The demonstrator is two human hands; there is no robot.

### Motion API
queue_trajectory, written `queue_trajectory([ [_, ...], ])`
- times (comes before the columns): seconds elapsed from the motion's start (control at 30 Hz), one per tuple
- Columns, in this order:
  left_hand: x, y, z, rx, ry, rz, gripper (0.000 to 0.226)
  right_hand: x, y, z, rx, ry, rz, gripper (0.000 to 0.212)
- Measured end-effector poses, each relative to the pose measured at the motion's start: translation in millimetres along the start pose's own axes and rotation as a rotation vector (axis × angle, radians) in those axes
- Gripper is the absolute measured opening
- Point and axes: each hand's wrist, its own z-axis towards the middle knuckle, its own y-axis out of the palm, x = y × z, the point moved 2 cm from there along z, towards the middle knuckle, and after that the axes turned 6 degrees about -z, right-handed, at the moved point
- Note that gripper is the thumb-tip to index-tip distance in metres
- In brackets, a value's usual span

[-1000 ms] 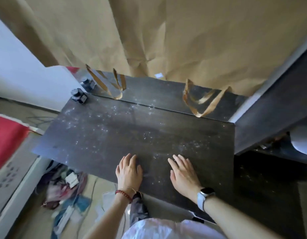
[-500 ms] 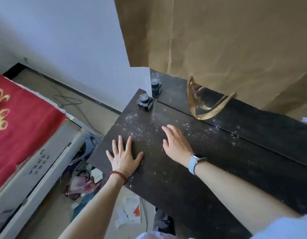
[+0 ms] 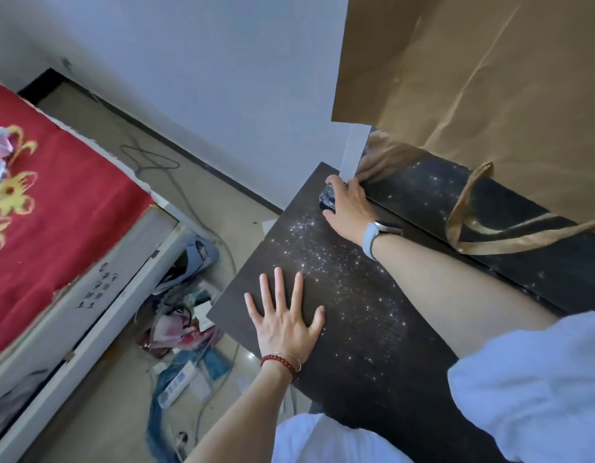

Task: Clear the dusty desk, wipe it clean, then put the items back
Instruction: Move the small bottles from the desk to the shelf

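At the near edge of the dark desk (image 3: 366,332), toward 7 o'clock, the left hand (image 3: 284,324) lies flat with its fingers spread and straight, palm down on the wood, grasping nothing; a red bead bracelet (image 3: 278,361) circles its wrist. White dust specks scatter over the desk surface between the two hands. Farther off, at 12 o'clock by the desk's far left corner, the right hand (image 3: 348,208) curls its fingers and thumb round a small dark ink bottle (image 3: 326,199), which sits on the desk top right at that corner. A pale watch (image 3: 377,233) bands that wrist. Beyond, from 1 to 3 o'clock, a brown paper bag (image 3: 483,78) stands on the raised back ledge, its handle (image 3: 489,235) drooping over the ledge
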Motion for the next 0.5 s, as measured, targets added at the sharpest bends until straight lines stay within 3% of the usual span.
queue_trajectory([
  [0.1, 0, 0, 0, -0.01, -0.011, 0.0, 0.066, -2, 6, -12, 0.042, -0.034, -0.045, 0.045],
  [0.23, 0, 1, 0, -0.02, -0.013, -0.018, 0.064, 5, 14, -54, 0.086, -0.095, 0.072, 0.058],
  [0.4, 2, -3, 0, -0.034, -0.022, -0.138, 0.06, 26, 6, -145, 0.247, 0.031, 0.349, 0.065],
  [0.5, 26, -13, -4, 0.017, -0.097, -0.332, 0.041, 51, -2, -202, 0.353, 0.111, 0.407, 0.065],
])
